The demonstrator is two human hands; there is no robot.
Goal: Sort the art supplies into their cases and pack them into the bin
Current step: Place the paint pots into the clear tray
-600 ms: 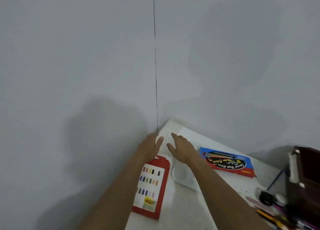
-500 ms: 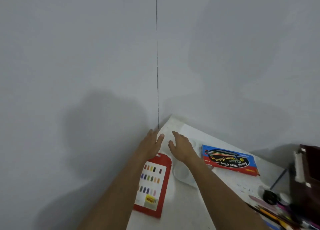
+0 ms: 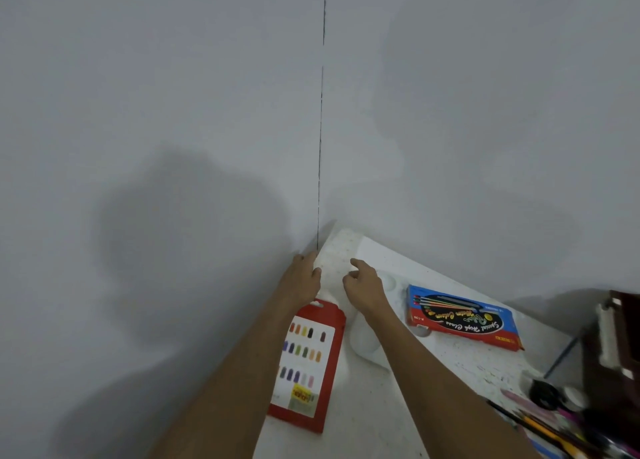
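Two hands reach to the far corner of the surface (image 3: 363,420), where it meets the wall (image 3: 173,112). The left hand (image 3: 304,280) sits at the surface's edge with its fingers bent; whether they pinch anything cannot be told. The right hand (image 3: 363,285) hovers just beside it, forefinger out, the other fingers loosely curled and holding nothing visible.

Both probably aim at something pale lying in that corner. The supplies are unpacked. A red paint case (image 3: 317,323) lies flat between the forearms, and a white palette (image 3: 363,346) lies partly under the right forearm. A blue and red box (image 3: 464,316) rests beyond the palette, while loose pencils (image 3: 543,427) lie heaped near the dark container (image 3: 620,354) at the right edge, likely the bin. Sorting seems barely begun, since nothing visible has gone inside it.
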